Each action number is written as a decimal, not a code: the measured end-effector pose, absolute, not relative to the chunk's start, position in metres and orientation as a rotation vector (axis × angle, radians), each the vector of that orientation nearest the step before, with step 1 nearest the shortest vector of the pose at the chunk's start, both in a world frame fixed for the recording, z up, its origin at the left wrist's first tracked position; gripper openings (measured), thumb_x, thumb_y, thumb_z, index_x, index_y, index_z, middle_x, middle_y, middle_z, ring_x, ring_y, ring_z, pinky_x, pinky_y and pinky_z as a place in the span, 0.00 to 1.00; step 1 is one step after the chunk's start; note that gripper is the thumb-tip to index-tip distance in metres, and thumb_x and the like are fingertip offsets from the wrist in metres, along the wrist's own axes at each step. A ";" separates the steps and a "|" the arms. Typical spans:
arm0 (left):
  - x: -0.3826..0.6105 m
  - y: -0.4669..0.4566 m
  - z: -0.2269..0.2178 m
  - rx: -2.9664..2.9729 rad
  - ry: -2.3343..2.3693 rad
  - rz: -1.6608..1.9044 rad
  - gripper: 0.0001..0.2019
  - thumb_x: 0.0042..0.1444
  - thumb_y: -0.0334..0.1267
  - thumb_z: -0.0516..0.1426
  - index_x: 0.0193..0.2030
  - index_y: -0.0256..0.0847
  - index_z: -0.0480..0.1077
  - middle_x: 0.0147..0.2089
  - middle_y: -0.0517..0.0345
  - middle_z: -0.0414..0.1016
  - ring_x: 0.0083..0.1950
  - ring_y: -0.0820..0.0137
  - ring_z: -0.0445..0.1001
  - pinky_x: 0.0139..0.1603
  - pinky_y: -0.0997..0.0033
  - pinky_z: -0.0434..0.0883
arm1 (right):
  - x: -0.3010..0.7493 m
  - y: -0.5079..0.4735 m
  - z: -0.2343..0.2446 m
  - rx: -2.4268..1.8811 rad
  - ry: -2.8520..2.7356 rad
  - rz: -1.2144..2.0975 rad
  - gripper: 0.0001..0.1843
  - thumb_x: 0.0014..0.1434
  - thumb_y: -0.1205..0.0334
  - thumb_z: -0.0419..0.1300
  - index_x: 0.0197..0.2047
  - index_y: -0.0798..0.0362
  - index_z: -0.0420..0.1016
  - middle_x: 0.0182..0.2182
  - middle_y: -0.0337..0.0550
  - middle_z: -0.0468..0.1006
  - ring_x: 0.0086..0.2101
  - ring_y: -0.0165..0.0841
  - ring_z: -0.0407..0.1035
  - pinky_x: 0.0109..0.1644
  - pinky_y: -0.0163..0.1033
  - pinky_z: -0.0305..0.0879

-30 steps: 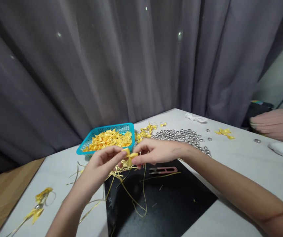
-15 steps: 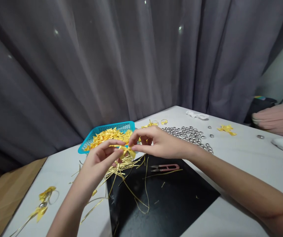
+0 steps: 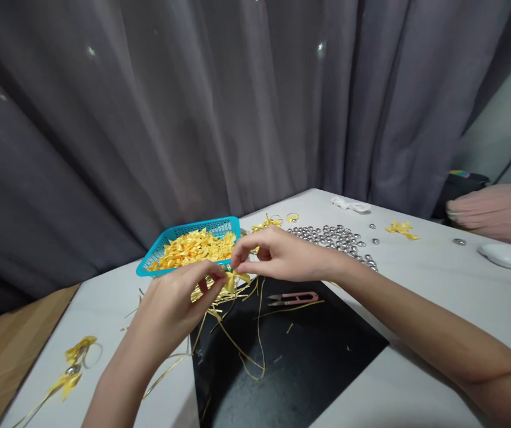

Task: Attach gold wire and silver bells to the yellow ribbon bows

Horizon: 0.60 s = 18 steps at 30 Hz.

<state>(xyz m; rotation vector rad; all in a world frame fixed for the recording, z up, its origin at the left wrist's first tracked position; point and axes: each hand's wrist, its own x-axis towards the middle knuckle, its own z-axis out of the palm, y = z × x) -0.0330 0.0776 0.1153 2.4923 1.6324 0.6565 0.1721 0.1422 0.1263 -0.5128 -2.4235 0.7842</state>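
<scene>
My left hand [image 3: 179,300] pinches a small yellow ribbon bow [image 3: 232,279] over a heap of thin gold cord [image 3: 219,297]. My right hand [image 3: 282,255] hovers just right of the bow, thumb and forefinger pinched together above it, seemingly on a fine gold strand. Behind both hands sits a turquoise basket [image 3: 172,236] filled with yellow ribbon bows [image 3: 193,248]. Both hands are over the far edge of a black mat [image 3: 291,362].
Pink thread snips [image 3: 293,297] lie on the mat right of my hands. Several silver beads [image 3: 338,236] are spread behind. Finished bows [image 3: 70,368] lie at the left and at the far right [image 3: 400,229]. Another person's hand [image 3: 491,214] and a white dish [image 3: 509,257] are at the right edge.
My right hand rose from gripping the bow's right side to a pinch above it, near the basket. My left hand kept hold of the bow.
</scene>
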 end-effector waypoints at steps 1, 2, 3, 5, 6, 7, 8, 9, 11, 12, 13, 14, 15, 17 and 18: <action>-0.032 0.078 0.116 2.484 1.665 0.606 0.08 0.60 0.42 0.50 0.36 0.46 0.68 0.32 0.64 0.75 0.30 0.71 0.72 0.29 0.72 0.64 | 0.173 0.143 0.126 -0.497 -2.438 0.779 0.06 0.57 0.67 0.58 0.37 0.58 0.75 0.32 0.38 0.76 0.24 0.20 0.60 0.30 0.29 0.55; -0.031 0.077 0.116 2.480 1.691 0.561 0.08 0.60 0.43 0.49 0.36 0.46 0.67 0.31 0.64 0.75 0.30 0.71 0.72 0.28 0.72 0.63 | 0.173 0.144 0.126 -0.487 -2.456 0.765 0.06 0.57 0.67 0.59 0.37 0.58 0.75 0.31 0.37 0.77 0.24 0.20 0.60 0.29 0.29 0.55; -0.029 0.077 0.117 2.480 1.715 0.523 0.09 0.60 0.43 0.48 0.36 0.46 0.67 0.31 0.64 0.75 0.29 0.71 0.72 0.27 0.72 0.62 | 0.173 0.145 0.125 -0.481 -2.474 0.742 0.06 0.57 0.67 0.59 0.37 0.58 0.76 0.31 0.37 0.77 0.24 0.20 0.60 0.29 0.29 0.54; -0.027 0.077 0.117 2.497 1.747 0.466 0.10 0.61 0.43 0.46 0.37 0.45 0.65 0.31 0.63 0.75 0.28 0.70 0.72 0.26 0.72 0.61 | 0.174 0.146 0.125 -0.479 -2.507 0.675 0.05 0.58 0.67 0.58 0.36 0.58 0.75 0.30 0.37 0.76 0.25 0.21 0.61 0.30 0.29 0.54; -0.027 0.076 0.117 2.510 1.757 0.450 0.10 0.62 0.43 0.46 0.37 0.45 0.65 0.31 0.63 0.75 0.27 0.71 0.71 0.25 0.72 0.60 | 0.174 0.147 0.125 -0.486 -2.524 0.641 0.05 0.58 0.67 0.58 0.36 0.58 0.74 0.30 0.37 0.76 0.26 0.21 0.62 0.31 0.29 0.54; -0.026 0.076 0.117 2.522 1.765 0.438 0.10 0.62 0.43 0.45 0.37 0.44 0.64 0.30 0.62 0.75 0.25 0.71 0.70 0.24 0.73 0.60 | 0.174 0.147 0.124 -0.496 -2.543 0.613 0.04 0.58 0.67 0.58 0.36 0.58 0.74 0.30 0.37 0.76 0.26 0.21 0.62 0.32 0.30 0.54; -0.026 0.076 0.117 2.534 1.772 0.431 0.10 0.62 0.43 0.44 0.37 0.44 0.64 0.30 0.62 0.75 0.24 0.71 0.70 0.24 0.73 0.59 | 0.173 0.148 0.124 -0.510 -2.563 0.590 0.04 0.58 0.66 0.58 0.35 0.58 0.73 0.30 0.37 0.75 0.26 0.21 0.61 0.32 0.30 0.54; -0.025 0.076 0.116 2.544 1.773 0.429 0.10 0.62 0.42 0.44 0.37 0.44 0.64 0.29 0.61 0.75 0.23 0.71 0.69 0.23 0.73 0.59 | 0.173 0.148 0.123 -0.526 -2.581 0.574 0.04 0.58 0.66 0.57 0.35 0.58 0.72 0.30 0.37 0.75 0.25 0.21 0.61 0.33 0.30 0.54; -0.025 0.076 0.115 2.564 1.762 0.440 0.10 0.62 0.42 0.44 0.37 0.44 0.63 0.30 0.60 0.75 0.22 0.71 0.69 0.23 0.73 0.59 | 0.172 0.148 0.123 -0.554 -2.607 0.560 0.04 0.58 0.67 0.57 0.35 0.58 0.71 0.30 0.37 0.74 0.26 0.22 0.61 0.33 0.30 0.54; -0.025 0.076 0.115 2.572 1.754 0.451 0.10 0.62 0.42 0.44 0.38 0.44 0.63 0.30 0.60 0.75 0.22 0.71 0.69 0.23 0.73 0.59 | 0.172 0.148 0.123 -0.563 -2.615 0.558 0.03 0.59 0.67 0.56 0.35 0.58 0.70 0.30 0.38 0.73 0.27 0.22 0.62 0.33 0.30 0.53; -0.025 0.076 0.115 2.578 1.749 0.461 0.10 0.62 0.42 0.44 0.38 0.44 0.63 0.30 0.60 0.76 0.22 0.70 0.69 0.23 0.73 0.59 | 0.173 0.148 0.123 -0.566 -2.621 0.560 0.03 0.59 0.67 0.55 0.35 0.58 0.70 0.30 0.38 0.73 0.27 0.23 0.62 0.33 0.31 0.53; -0.026 0.076 0.115 2.581 1.746 0.471 0.10 0.62 0.42 0.44 0.38 0.44 0.62 0.30 0.59 0.76 0.23 0.70 0.70 0.23 0.73 0.59 | 0.173 0.147 0.123 -0.565 -2.626 0.566 0.04 0.59 0.67 0.55 0.35 0.57 0.69 0.29 0.38 0.72 0.27 0.23 0.62 0.33 0.31 0.53; -0.026 0.076 0.115 2.582 1.744 0.476 0.09 0.62 0.43 0.44 0.38 0.45 0.62 0.31 0.59 0.76 0.23 0.70 0.70 0.23 0.73 0.59 | 0.174 0.147 0.123 -0.561 -2.633 0.573 0.04 0.60 0.67 0.54 0.36 0.57 0.69 0.29 0.37 0.71 0.27 0.23 0.61 0.33 0.31 0.53; -0.026 0.076 0.115 2.575 1.744 0.474 0.09 0.62 0.43 0.44 0.38 0.45 0.62 0.31 0.59 0.76 0.22 0.70 0.69 0.23 0.72 0.59 | 0.175 0.147 0.124 -0.551 -2.649 0.587 0.04 0.60 0.67 0.54 0.36 0.57 0.68 0.28 0.37 0.71 0.26 0.22 0.60 0.33 0.31 0.53; -0.026 0.076 0.115 2.566 1.746 0.470 0.10 0.62 0.43 0.43 0.38 0.45 0.62 0.31 0.59 0.76 0.22 0.70 0.69 0.23 0.72 0.59 | 0.175 0.147 0.125 -0.549 -2.657 0.592 0.04 0.60 0.67 0.54 0.36 0.57 0.68 0.28 0.37 0.71 0.26 0.22 0.60 0.33 0.31 0.53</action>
